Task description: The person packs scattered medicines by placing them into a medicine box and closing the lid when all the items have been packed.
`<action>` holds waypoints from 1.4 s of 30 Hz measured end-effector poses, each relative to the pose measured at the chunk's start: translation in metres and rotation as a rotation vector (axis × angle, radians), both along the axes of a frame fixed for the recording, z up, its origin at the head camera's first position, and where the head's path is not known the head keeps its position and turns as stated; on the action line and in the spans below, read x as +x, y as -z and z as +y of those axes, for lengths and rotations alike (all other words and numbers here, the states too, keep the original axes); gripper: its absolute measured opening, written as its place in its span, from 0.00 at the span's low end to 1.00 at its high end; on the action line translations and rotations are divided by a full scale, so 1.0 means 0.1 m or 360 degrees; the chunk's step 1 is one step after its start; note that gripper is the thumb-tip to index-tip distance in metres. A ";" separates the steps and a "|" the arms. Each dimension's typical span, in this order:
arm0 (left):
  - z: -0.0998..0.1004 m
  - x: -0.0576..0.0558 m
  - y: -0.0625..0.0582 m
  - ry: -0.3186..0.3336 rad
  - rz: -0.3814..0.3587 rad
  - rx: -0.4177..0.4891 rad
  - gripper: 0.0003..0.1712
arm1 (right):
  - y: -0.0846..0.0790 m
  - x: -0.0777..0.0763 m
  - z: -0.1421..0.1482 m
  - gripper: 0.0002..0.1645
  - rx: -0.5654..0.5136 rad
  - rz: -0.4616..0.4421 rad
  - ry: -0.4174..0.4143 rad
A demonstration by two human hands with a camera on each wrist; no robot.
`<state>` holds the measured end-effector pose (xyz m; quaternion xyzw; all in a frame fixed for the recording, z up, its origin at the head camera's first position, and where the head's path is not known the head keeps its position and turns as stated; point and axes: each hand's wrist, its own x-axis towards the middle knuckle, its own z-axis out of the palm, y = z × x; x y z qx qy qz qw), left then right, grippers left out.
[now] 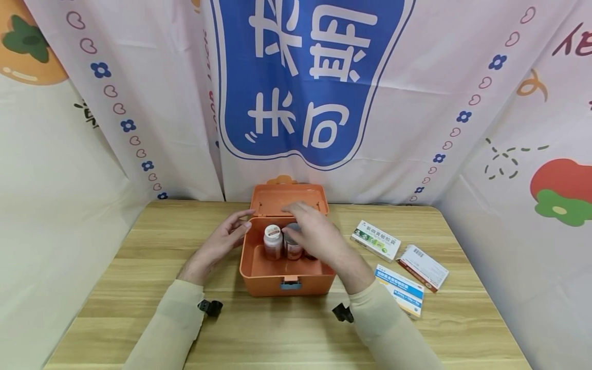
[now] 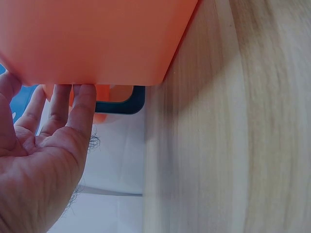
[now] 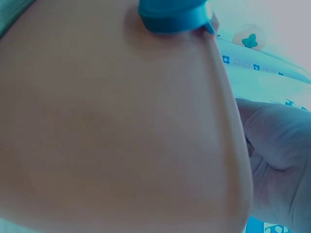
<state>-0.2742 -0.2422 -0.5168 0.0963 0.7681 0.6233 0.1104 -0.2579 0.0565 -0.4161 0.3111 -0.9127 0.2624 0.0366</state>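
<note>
An orange box with a blue latch stands on the table, its lid tipped back. Inside it are a white-capped bottle and, to its right, a grey-lidded jar. Something dark beside the jar lies mostly under my right hand. That hand reaches over the box's right side, thumb close to the jar's lid, fingers loosely extended behind it; whether it touches the jar is unclear. My left hand rests at the box's back left corner, its straight fingers against the outside.
Right of the box lie a green-and-white carton, a white carton with a reddish-brown side and a blue-and-white carton. A printed cloth hangs behind the wooden table, with more cloth on both sides.
</note>
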 end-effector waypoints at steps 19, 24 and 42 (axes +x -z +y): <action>-0.01 0.00 0.01 -0.0003 0.0008 0.0005 0.34 | -0.11 -0.11 0.41 0.33 -0.0099 -0.0036 0.0177; -0.01 0.00 0.01 -0.0001 0.0012 0.0003 0.34 | -0.10 -0.15 0.53 0.33 -0.0129 -0.0009 0.0215; 0.01 0.02 -0.02 -0.0003 0.0000 -0.0003 0.35 | -0.03 -0.29 1.03 0.35 -0.0245 -0.0165 0.0406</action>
